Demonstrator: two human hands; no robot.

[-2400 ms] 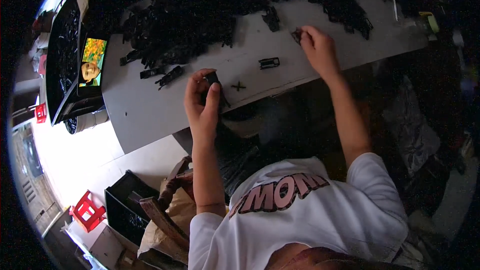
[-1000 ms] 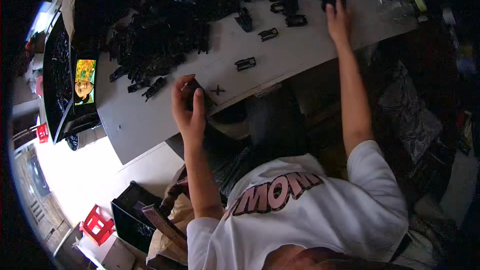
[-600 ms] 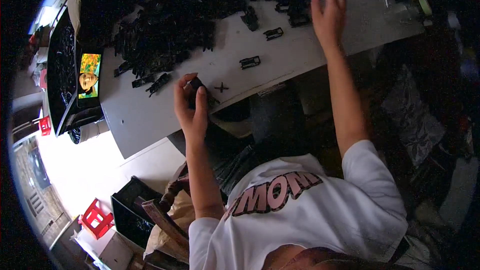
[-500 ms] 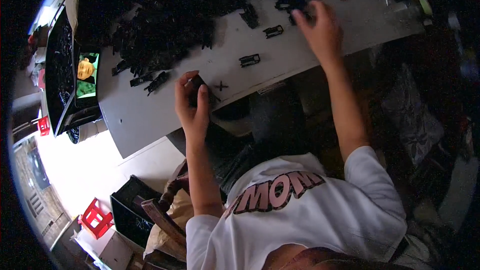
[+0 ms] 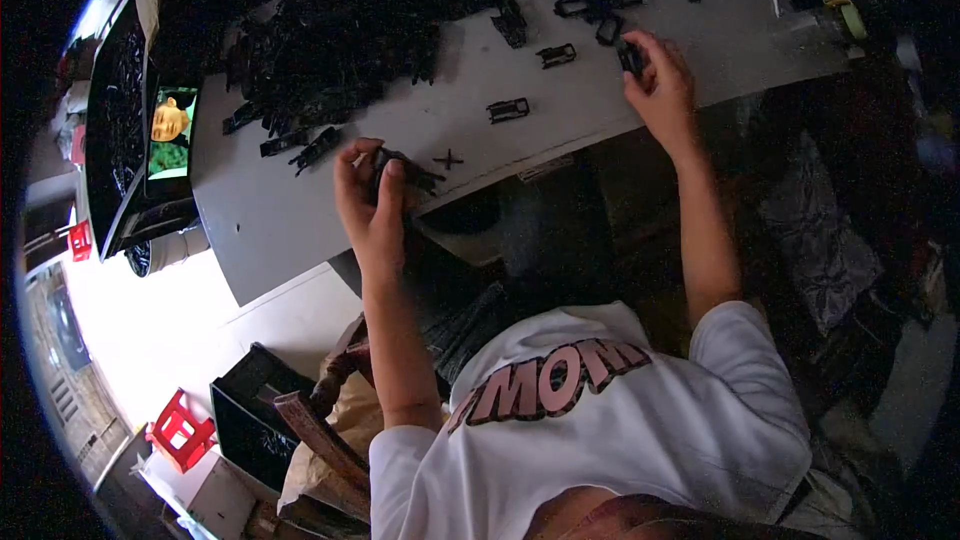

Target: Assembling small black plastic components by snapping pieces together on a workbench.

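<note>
My left hand (image 5: 370, 195) is closed around a dark plastic part (image 5: 405, 168) near the table's front edge; its exact shape is partly hidden by the fingers. A small black cross-shaped piece (image 5: 448, 159) lies just to its right. Farther right, above the table, my right hand (image 5: 664, 90) pinches a small black plastic piece (image 5: 630, 58) between thumb and fingers. Between the hands lie a black rectangular frame-like part (image 5: 508, 110) and a similar black part (image 5: 556, 55). Another black frame piece (image 5: 607, 30) rests just beyond my right hand.
A big heap of black plastic parts (image 5: 330, 50) covers the far left of the grey table (image 5: 260, 230). A lit screen (image 5: 172, 133) stands at the left end. A clear container (image 5: 805, 30) sits at the right. On the lower left are a black crate (image 5: 262, 380) and a red stool (image 5: 182, 430).
My right hand has come back slightly from the scattered parts, its fingers now closed on a small black piece. My left hand has shifted a little left and turned, still holding its part.
</note>
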